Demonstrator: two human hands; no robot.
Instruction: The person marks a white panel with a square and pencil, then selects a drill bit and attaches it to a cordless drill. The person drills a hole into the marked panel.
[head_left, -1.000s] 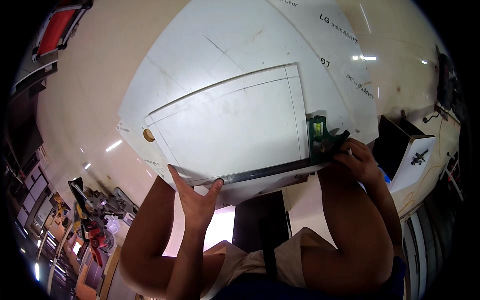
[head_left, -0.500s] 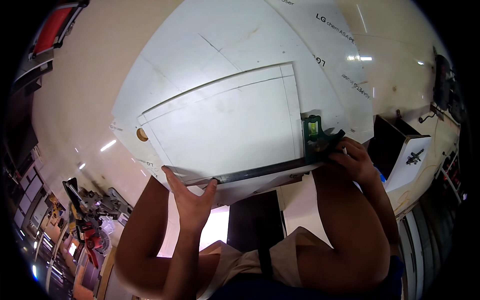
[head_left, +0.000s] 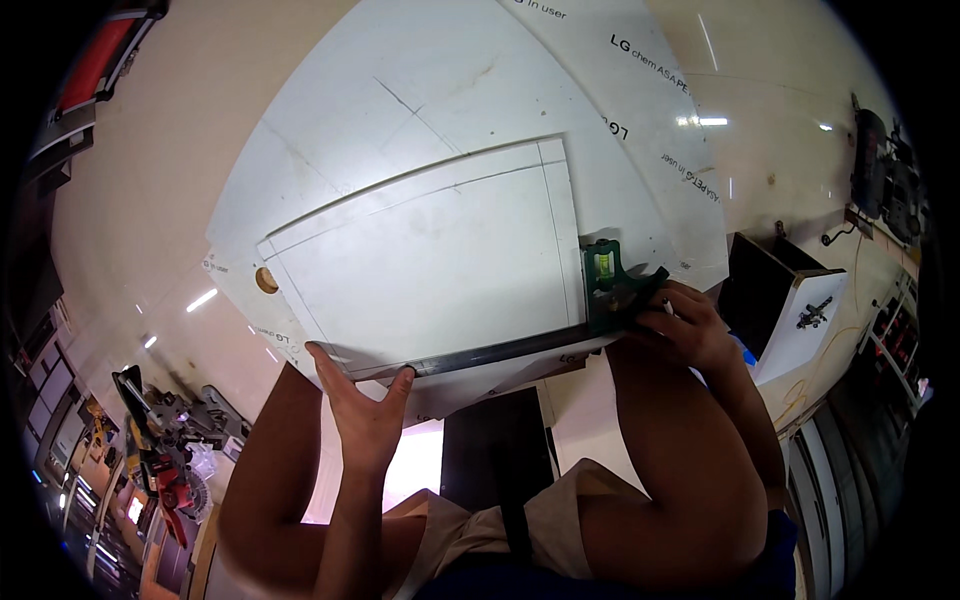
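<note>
A white rectangular board (head_left: 430, 250) with thin pencil lines along its edges lies on a larger white sheet (head_left: 330, 130) before me. Across its near edge runs the dark blade (head_left: 500, 350) of a combination square, whose green head (head_left: 605, 285) with a level vial butts against the board's right edge. My left hand (head_left: 365, 415) is at the near left corner, index finger and thumb spread, the thumb tip by the blade's left end. My right hand (head_left: 695, 325) is closed at the green head; a thin white-tipped stick (head_left: 667, 306) shows between its fingers.
Under the sheets, my bare thighs (head_left: 265, 450) flank a dark panel (head_left: 495, 450). To the left stands a red and black power saw (head_left: 170, 480). A black box with a white side (head_left: 800, 325) is at the right. A round hole (head_left: 266, 280) pierces the larger sheet.
The whole view has shifted slightly, so the scene sits a little further left and lower. Both hands, the board and the combination square keep their places relative to each other.
</note>
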